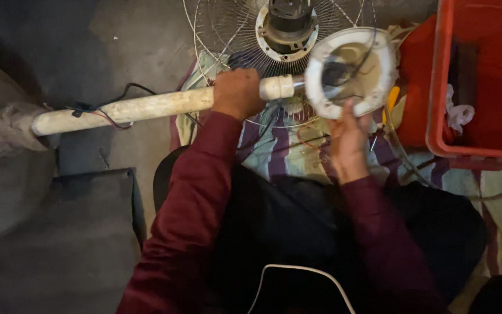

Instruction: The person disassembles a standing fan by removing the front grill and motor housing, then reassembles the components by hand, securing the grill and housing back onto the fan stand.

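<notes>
A pale, grimy pole (129, 109) lies across the floor, wires taped to it. The left hand (236, 93) wraps it, fingers curled tight near its capped end. The right hand (348, 142) steadies the round white plastic housing (352, 72), fingers pinching its lower rim. This looks like stand disassembly; next needs firm twisting. Behind: wire grille (222, 29), red crate (477, 75).

Your left hand (238, 93) grips a long off-white plastic pole (126, 109), matt, grimy and scuffed. Your right hand (348, 138) steadies a round white plastic housing (327, 64), dull and stained. Behind them a thin wire metal grille (216, 26) shines faintly. The red plastic crate (440, 75) looks smooth and slightly glossy; the striped cloth (274, 154) is soft and matt.
</notes>
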